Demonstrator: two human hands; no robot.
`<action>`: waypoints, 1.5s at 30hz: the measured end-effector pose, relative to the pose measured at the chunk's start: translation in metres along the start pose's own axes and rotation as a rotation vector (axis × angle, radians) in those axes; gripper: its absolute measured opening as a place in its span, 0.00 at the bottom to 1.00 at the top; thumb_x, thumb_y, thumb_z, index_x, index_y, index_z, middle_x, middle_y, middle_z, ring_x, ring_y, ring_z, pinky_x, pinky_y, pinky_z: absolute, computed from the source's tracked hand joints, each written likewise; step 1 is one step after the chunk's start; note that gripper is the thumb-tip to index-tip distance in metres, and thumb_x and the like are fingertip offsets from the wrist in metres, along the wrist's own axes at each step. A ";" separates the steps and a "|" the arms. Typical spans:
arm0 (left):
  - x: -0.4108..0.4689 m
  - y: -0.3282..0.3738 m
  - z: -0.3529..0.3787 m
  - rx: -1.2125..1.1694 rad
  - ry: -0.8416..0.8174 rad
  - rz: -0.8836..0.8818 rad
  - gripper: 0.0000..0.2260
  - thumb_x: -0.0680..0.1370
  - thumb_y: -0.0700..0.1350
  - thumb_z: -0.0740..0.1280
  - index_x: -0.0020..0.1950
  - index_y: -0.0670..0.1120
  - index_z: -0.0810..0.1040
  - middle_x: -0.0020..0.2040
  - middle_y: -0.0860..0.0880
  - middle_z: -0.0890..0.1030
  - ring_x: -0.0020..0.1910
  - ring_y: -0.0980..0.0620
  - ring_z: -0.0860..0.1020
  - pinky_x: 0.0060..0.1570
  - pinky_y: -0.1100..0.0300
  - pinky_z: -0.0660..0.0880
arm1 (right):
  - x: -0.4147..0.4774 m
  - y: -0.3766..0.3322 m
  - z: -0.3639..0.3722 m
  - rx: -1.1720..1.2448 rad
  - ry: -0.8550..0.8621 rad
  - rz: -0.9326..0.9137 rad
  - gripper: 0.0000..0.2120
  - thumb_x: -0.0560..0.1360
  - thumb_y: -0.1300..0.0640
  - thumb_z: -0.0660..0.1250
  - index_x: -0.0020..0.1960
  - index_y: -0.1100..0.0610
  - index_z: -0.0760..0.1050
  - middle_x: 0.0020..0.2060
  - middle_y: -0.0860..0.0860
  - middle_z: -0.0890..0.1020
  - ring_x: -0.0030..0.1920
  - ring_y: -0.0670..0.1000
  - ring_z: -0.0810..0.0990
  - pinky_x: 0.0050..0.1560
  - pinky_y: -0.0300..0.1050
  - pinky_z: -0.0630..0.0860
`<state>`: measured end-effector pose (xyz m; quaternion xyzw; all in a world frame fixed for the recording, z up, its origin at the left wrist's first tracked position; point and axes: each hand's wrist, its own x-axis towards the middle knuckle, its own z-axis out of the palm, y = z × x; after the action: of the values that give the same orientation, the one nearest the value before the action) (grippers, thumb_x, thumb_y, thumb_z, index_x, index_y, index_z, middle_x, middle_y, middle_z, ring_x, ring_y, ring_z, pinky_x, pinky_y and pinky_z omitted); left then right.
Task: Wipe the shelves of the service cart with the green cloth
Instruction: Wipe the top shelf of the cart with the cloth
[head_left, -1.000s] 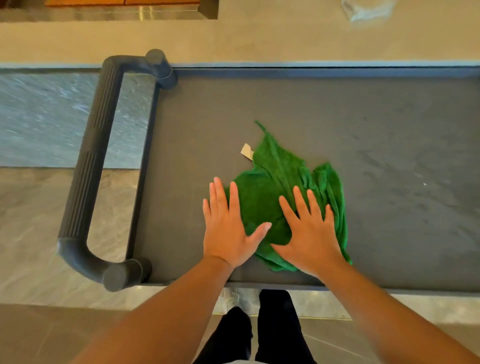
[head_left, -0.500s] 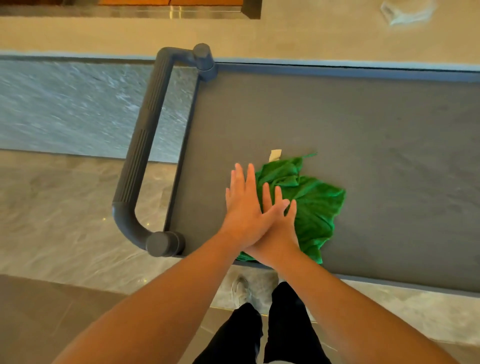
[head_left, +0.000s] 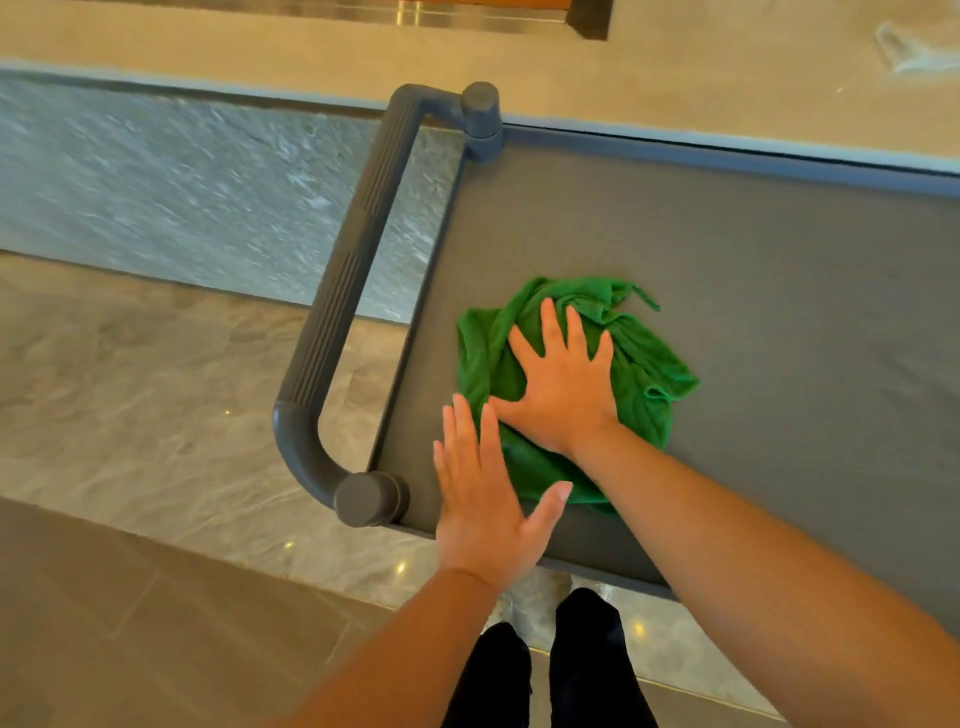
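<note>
Green cloth (head_left: 644, 364): soft, light, bunches easily. Your right hand (head_left: 563, 387) presses its middle, fingers spread; left hand (head_left: 483, 499) lies flat beside.

1. Polished grey stone floor (head_left: 156, 405) fills the left side, with small bright glints (head_left: 400, 568) of light reflected in it.
2. A darker brown floor band (head_left: 130, 623) lies at the lower left.
3. A pale blue-grey marbled panel (head_left: 182, 197) sits below a beige ledge (head_left: 675, 78).
4. A shiny metal strip (head_left: 363, 13) edges the top.
</note>
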<state>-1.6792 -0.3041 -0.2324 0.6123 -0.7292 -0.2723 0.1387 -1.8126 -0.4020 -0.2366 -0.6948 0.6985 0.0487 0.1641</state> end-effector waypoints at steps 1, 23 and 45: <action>0.000 0.000 0.001 0.013 -0.004 -0.002 0.46 0.75 0.75 0.45 0.81 0.44 0.43 0.80 0.48 0.32 0.79 0.49 0.32 0.74 0.56 0.28 | 0.014 0.001 -0.003 0.017 0.006 0.006 0.46 0.68 0.21 0.46 0.81 0.42 0.48 0.81 0.54 0.41 0.80 0.61 0.39 0.74 0.73 0.44; -0.002 -0.009 0.013 0.146 0.132 0.134 0.44 0.78 0.72 0.52 0.81 0.42 0.46 0.81 0.41 0.42 0.81 0.40 0.43 0.78 0.48 0.41 | 0.063 -0.008 -0.019 0.013 0.023 -0.026 0.50 0.66 0.19 0.49 0.81 0.41 0.45 0.81 0.57 0.40 0.80 0.62 0.39 0.73 0.74 0.46; 0.005 0.032 0.019 0.311 -0.116 0.000 0.53 0.69 0.79 0.35 0.82 0.42 0.44 0.81 0.37 0.42 0.80 0.41 0.42 0.77 0.41 0.45 | -0.180 0.134 -0.017 0.117 -0.349 0.457 0.61 0.68 0.23 0.62 0.81 0.58 0.35 0.78 0.62 0.33 0.78 0.66 0.34 0.77 0.65 0.39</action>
<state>-1.7171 -0.3014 -0.2305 0.6096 -0.7693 -0.1913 -0.0001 -1.9509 -0.2307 -0.1888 -0.4899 0.7997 0.1629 0.3064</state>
